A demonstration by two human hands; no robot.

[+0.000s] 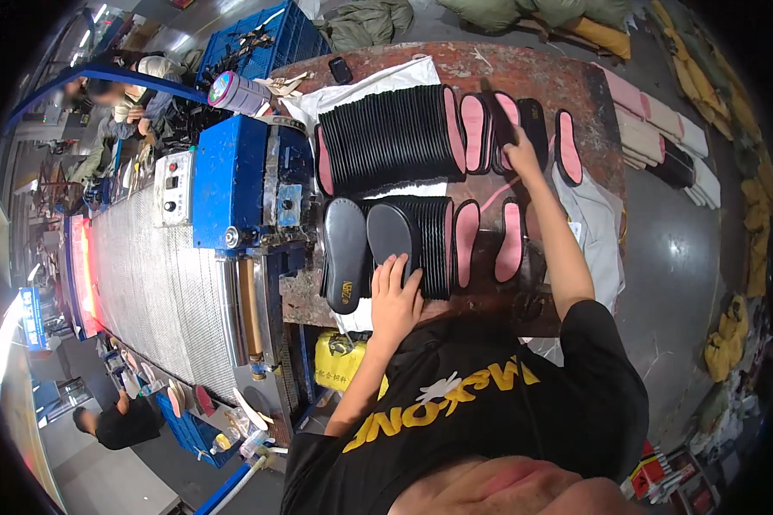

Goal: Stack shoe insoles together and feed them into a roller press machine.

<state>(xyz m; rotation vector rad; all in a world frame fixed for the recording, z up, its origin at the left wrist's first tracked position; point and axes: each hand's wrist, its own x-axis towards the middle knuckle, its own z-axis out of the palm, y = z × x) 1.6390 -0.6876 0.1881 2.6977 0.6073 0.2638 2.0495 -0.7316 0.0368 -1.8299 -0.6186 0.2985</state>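
My left hand (393, 300) lies over the lower end of a black insole (391, 225), its fingers on the upper face and its thumb along the side edge. Left of it rests another black insole (344, 249). Both lie against the near row of insoles (436, 245), packed on edge. Farther off, my right hand (521, 156) is closed around a dark insole (501, 120) at the right end of the long far row (386, 137); its fingertips are partly hidden. Pink-faced insoles (466, 245) (508, 240) (568, 146) stand or lie around both rows.
The worn wooden table (567, 77) carries white cloth (588, 227) and a phone (341, 70). To the left stands a blue machine (232, 180) with a mesh conveyor (155, 283). A blue crate (253, 47) and a round tub (236, 93) are behind. Other people work at the far left.
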